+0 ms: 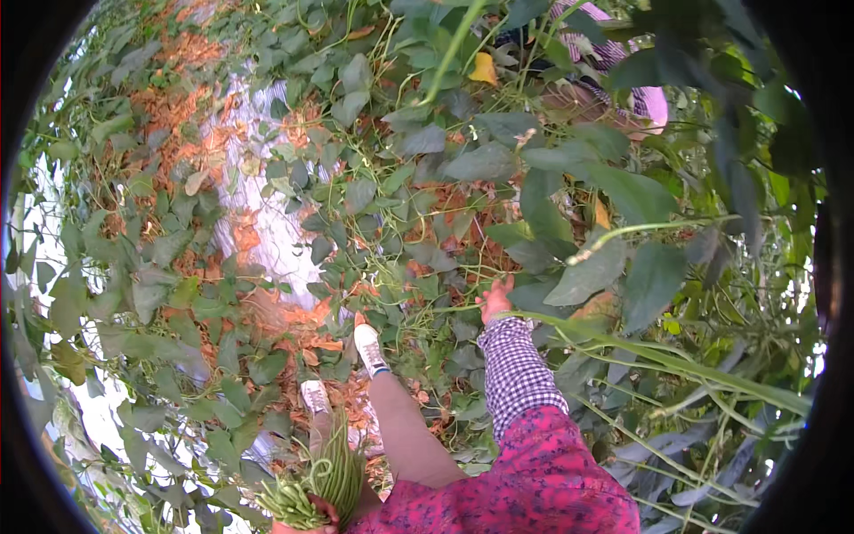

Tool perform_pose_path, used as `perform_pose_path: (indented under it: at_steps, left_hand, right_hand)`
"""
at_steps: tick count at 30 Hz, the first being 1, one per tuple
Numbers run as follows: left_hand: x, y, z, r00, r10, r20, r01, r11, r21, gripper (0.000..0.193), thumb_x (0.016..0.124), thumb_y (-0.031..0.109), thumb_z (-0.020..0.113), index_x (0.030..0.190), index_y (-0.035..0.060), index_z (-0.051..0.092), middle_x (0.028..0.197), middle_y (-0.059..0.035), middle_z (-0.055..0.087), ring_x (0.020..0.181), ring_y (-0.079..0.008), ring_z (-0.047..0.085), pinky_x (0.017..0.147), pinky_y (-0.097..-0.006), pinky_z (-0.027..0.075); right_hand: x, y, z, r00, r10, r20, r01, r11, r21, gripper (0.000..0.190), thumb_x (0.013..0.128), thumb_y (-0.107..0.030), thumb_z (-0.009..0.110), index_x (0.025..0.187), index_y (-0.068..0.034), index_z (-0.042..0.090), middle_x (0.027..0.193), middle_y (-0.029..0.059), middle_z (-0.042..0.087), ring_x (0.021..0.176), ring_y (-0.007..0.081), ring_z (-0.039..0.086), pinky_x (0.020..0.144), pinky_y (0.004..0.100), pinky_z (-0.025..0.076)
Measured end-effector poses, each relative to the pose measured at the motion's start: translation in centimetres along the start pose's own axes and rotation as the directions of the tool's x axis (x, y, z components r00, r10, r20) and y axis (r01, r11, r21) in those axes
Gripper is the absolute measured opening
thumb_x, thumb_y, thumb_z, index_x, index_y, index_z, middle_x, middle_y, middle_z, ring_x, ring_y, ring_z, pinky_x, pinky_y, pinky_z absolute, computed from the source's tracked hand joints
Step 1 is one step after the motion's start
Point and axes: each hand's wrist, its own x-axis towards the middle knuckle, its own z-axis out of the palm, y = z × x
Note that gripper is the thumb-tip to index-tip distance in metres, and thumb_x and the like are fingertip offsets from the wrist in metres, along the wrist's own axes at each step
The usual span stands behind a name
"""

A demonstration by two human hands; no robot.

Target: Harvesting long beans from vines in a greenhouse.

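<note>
At the bottom edge, my left hand (324,514) is closed around a thick bunch of long green beans (339,470), probably yardlong beans. The beans fan upward, some with curled ends, and part of the hand is cut off by the frame. My right hand (495,300) reaches forward into the vines, its fingers apart and nothing visible in them. Thin green stems (460,308) pass close beside it, and broad bean leaves (590,270) hang just to its right. A checked sleeve cover (520,370) covers that forearm.
Dense climbing vines (720,347) form a wall on the right. Dry brown leaves (293,320) and pale ground sheeting (267,227) lie along the ground at left. Another person in a striped pink garment (610,57) is partly hidden by foliage ahead. My white shoes (369,347) stand among creeping stems.
</note>
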Motion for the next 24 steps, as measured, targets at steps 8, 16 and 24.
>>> perform_pose_path:
  at_steps: [8,16,24]
  left_hand:
    - [4.3,0.0,-0.2,0.987,-0.017,0.161,0.034,0.994,-0.1,0.034,0.067,-0.006,0.067,0.09,0.0022,0.042,0.082,-0.0137,0.055,0.073,-0.0209,0.056,0.064,-0.0331,0.046]
    - [6.0,0.3,-0.3,0.973,0.001,0.233,0.013,0.998,-0.058,0.035,0.069,-0.006,0.066,0.093,0.003,0.042,0.084,-0.0134,0.055,0.073,-0.0213,0.056,0.065,-0.0326,0.047]
    - [7.3,-0.8,-0.5,0.978,-0.033,0.207,0.078,0.974,-0.211,0.036,0.068,-0.008,0.065,0.093,0.0037,0.041,0.086,-0.0138,0.054,0.076,-0.0212,0.055,0.065,-0.0325,0.047]
  right_hand:
    - [-0.4,2.6,-0.9,0.865,-0.387,0.318,0.319,0.915,0.246,0.044,0.09,-0.031,0.04,0.127,-0.006,0.036,0.126,0.0103,0.041,0.116,0.0232,0.036,0.095,0.0408,0.03]
    - [-9.6,6.5,-1.3,0.816,-0.473,0.331,0.48,0.875,0.065,0.025,0.093,-0.022,0.037,0.103,-0.002,0.046,0.077,0.0023,0.051,0.067,0.0118,0.048,0.074,0.0278,0.042]
    - [-11.7,9.3,-0.9,0.732,-0.631,0.257,0.654,0.756,-0.008,0.033,0.093,-0.018,0.035,0.119,0.001,0.04,0.08,0.0026,0.049,0.071,0.0089,0.046,0.073,0.0266,0.043]
